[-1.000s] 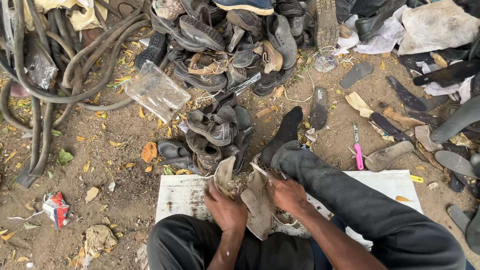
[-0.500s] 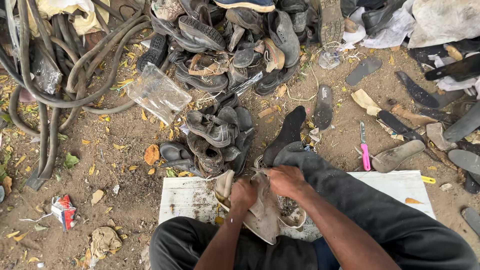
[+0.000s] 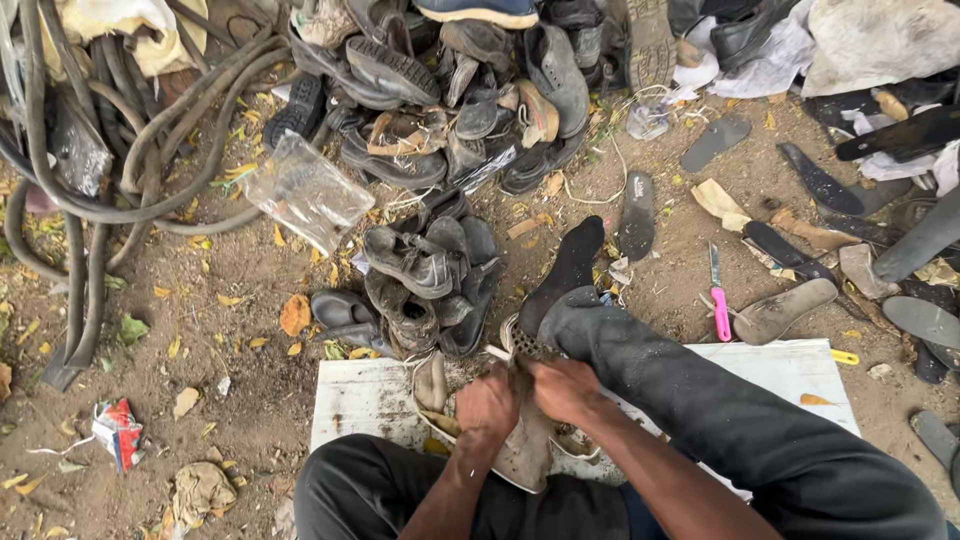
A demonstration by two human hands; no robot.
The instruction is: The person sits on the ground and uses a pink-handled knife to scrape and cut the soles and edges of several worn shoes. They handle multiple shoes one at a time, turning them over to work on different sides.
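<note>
Closest to the camera, the left hand (image 3: 487, 404) is clenched around the upper part of a worn, pale shoe (image 3: 520, 455), pressing it down, while the right hand (image 3: 565, 388) grips the same shoe from the other side, fingers curled tight over its top edge. The shoe lies on a white board (image 3: 370, 395) set on the ground between the person's legs, its light sole rim showing below the hands (the toe end is hidden under them). The right leg in dark trousers (image 3: 720, 410) stretches across the board, ending in a black sock (image 3: 570, 265) on the dirt.

Just beyond the board sits a small heap of dark, battered shoes (image 3: 425, 285). To the right of the leg, a pink-handled knife (image 3: 718, 300) lies on the dirt beside a loose tan sole (image 3: 795, 308). A clear plastic bag (image 3: 308, 192) rests to the left of the heap, and a crumpled red wrapper (image 3: 120, 432) lies near the lower left.

Farther off, a bigger pile of old shoes (image 3: 470, 80) runs along the top, with a tangle of rubber hoses (image 3: 110, 130) at the far left and scattered black soles (image 3: 820, 180) at the far right
</note>
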